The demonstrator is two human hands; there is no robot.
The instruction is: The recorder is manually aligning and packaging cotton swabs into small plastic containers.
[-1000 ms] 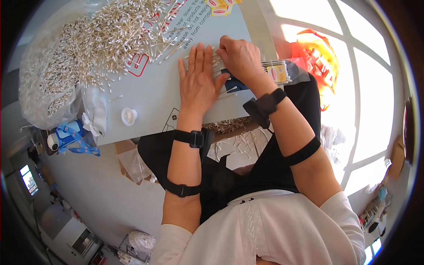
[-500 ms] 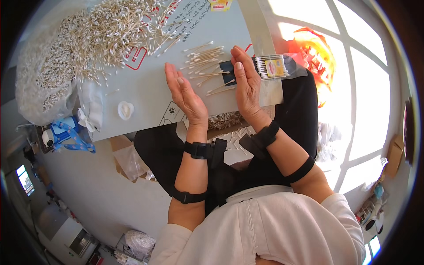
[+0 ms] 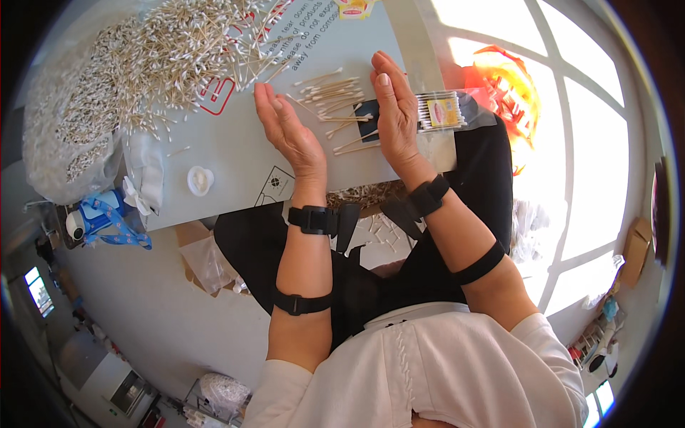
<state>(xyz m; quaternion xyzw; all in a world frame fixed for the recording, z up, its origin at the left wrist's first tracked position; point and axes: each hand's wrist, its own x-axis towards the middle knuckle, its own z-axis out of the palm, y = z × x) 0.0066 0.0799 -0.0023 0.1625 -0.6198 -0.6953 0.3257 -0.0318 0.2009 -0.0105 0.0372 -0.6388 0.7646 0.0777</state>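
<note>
My left hand (image 3: 294, 141) is raised over the table, its fingers stretched out and nothing in it. My right hand (image 3: 397, 118) mirrors it, also with straight fingers and an empty palm. Between them lies a small loose batch of cotton swabs (image 3: 334, 94), roughly lined up, a few askew. A dark blue flat piece (image 3: 364, 118) lies under some swab ends, partly hidden by my right hand. Just right of that hand is a clear packet of cotton swabs (image 3: 440, 112) with a yellow label, near the table's right edge.
A large heap of cotton swabs (image 3: 175, 53) spills from a clear plastic bag (image 3: 43, 153) at the far left. A small white dish (image 3: 200, 180) stands near the front edge of the grey table (image 3: 228, 160). An orange-red bag (image 3: 505, 89) lies to the right.
Both hands have moved a little toward the far side, and the left also slightly left, widening the gap between them. One swab now lies slanted beside my left fingers.
</note>
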